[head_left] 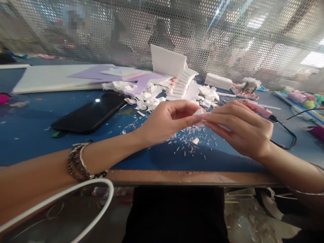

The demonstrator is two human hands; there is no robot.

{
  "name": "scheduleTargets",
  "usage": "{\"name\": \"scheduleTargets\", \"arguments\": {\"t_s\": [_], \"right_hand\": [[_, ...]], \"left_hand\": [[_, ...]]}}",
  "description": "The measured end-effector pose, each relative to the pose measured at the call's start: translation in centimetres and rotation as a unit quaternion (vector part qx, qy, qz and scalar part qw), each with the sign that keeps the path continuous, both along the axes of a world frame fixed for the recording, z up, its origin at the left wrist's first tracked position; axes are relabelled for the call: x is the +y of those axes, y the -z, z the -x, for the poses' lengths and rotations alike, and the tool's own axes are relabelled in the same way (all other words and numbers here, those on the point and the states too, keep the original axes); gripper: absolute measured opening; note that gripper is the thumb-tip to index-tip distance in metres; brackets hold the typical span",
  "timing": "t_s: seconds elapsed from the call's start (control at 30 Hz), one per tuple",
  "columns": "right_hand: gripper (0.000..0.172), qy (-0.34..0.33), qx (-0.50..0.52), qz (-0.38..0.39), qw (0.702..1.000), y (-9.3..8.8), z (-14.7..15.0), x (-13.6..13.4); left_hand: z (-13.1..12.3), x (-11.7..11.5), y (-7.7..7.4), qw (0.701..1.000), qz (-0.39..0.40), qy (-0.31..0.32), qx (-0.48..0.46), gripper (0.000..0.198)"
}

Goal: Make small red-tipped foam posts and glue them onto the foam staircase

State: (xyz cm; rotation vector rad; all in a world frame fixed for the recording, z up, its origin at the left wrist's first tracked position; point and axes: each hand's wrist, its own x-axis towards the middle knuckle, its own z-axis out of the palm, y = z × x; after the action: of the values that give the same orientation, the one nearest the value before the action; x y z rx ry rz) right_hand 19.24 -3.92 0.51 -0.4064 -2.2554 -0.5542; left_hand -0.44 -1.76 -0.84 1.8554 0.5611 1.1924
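Note:
A small white piece [199,112], paper or thin foam, is pinched between both hands above the blue tabletop. My left hand [164,119] grips it from the left with thumb and fingers curled together. From the right, the fingertips of my right hand [243,126] close on the same piece, covering part of it. Below them, tiny white shavings and a larger white scrap [195,141] lie on the table [152,155]. Crumpled white paper scraps [152,99] are heaped just behind my hands.
A black phone [88,113] lies left. Behind stand a ridged white foam piece [181,84], an upright white board [168,60] and a white block [218,81]. White and purple sheets [86,74] spread back left. A pink tool [260,108] with a black cable [295,140] lies right, before a perforated metal screen [136,40].

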Motion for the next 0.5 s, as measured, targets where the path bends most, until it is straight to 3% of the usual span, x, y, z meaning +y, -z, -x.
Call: {"name": "scheduleTargets", "arguments": {"t_s": [0.27, 0.5], "right_hand": [[0.026, 0.024, -0.011, -0.031, 0.999, 0.4, -0.4, -0.2], [0.001, -0.029, 0.034, 0.024, 0.999, -0.7, 0.4, -0.4]], "left_hand": [[-0.1, -0.2, 0.0, 1.0, 0.005, 0.019, 0.021, 0.011], [0.1, -0.4, -0.2, 0.999, 0.007, 0.037, 0.028, 0.011]]}}
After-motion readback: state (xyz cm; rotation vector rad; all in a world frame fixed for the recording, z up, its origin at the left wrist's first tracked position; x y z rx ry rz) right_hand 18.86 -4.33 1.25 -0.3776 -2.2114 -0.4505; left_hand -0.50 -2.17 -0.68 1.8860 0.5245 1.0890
